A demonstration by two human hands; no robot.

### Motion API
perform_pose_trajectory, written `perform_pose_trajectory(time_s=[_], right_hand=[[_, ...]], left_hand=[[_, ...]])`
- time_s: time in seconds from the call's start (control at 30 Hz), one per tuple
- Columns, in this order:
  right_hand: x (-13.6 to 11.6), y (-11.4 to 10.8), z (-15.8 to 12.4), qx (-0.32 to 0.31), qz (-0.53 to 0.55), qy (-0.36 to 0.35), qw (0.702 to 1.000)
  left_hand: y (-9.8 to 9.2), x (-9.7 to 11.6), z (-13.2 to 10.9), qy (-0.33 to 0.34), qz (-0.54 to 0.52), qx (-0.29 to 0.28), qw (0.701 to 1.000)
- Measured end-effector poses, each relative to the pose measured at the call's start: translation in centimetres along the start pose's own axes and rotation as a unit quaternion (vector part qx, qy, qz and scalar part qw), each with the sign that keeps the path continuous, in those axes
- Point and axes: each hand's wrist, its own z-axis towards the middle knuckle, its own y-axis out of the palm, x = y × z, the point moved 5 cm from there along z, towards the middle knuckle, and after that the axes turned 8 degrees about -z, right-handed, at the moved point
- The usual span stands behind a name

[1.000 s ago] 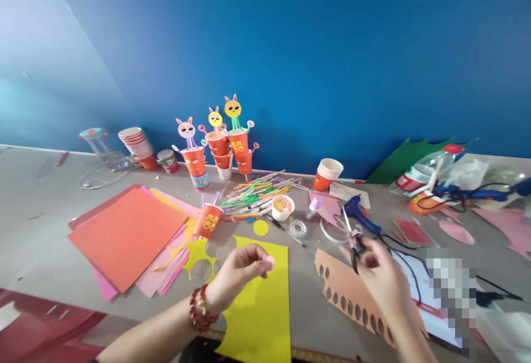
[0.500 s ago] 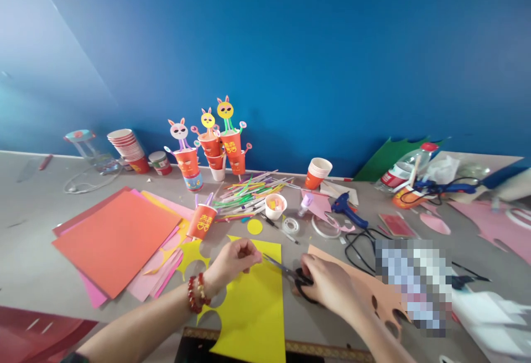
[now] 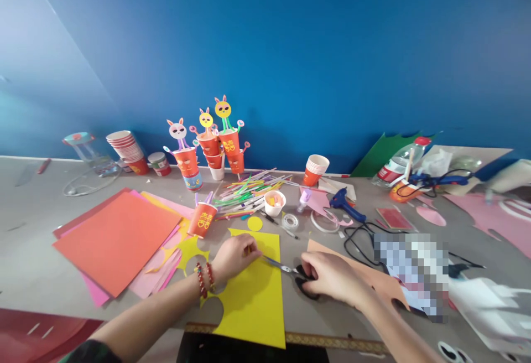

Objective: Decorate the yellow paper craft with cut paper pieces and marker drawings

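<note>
My right hand grips scissors by their black handles, with the blades pointing left. The blade tips reach close to the pinched fingers of my left hand. Whatever sits between those left fingertips is too small to make out. Under both blades and left hand lies a yellow sheet, its left edge scalloped by round cut-outs. A yellow paper disc rests just beyond the sheet, near a white cup of small paper pieces. An orange-red paper cup leans to the left of the disc.
Coloured paper sheets are stacked at left. Behind stand cups with rabbit-faced figures beside a heap of thin sticks. A blue glue gun with black cable lies right, near a peach sheet and a plastic bottle.
My left hand has turned slightly, its fingertips drawn closer together beside the scissor tips. The yellow sheet's near edge appears higher in view. The scissors stay in my right hand.
</note>
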Motion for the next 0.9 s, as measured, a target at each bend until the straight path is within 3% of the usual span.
perform_pose_trajectory(time_s=[0.07,0.13,0.2,0.3,0.37,0.47,0.63,0.9], right_hand=[[0.5,-0.6,0.0,-0.012,0.029,-0.019,0.999],[1.5,-1.7,0.6,0.02,0.055,-0.023,0.998],[3.3,-3.4,1.8,0.135,0.086,0.011,0.987],[6.1,-5.8,3.6,0.349,0.115,0.08,0.926],[7.1,-6.5,5.3,0.413,0.112,0.074,0.901],[7.7,-6.5,7.9,0.42,0.123,0.064,0.897],[7.9,-4.9,10.4,0.372,0.198,0.034,0.906],[7.1,-3.9,9.0,0.338,0.298,-0.004,0.893]], left_hand=[[-0.2,-0.4,0.1,0.0,0.005,0.012,1.0],[-0.3,-0.6,0.0,0.002,0.006,0.02,1.0],[-0.3,-0.6,0.0,0.005,0.002,0.024,1.0],[-0.4,-0.7,0.0,0.01,-0.008,0.03,0.999],[-0.5,-0.8,0.1,0.012,-0.015,0.034,0.999],[-0.8,-0.9,0.4,0.016,-0.027,0.041,0.999],[-1.4,-0.7,0.7,0.022,-0.054,0.051,0.997],[-1.5,-0.9,0.6,0.018,-0.106,0.052,0.993]])
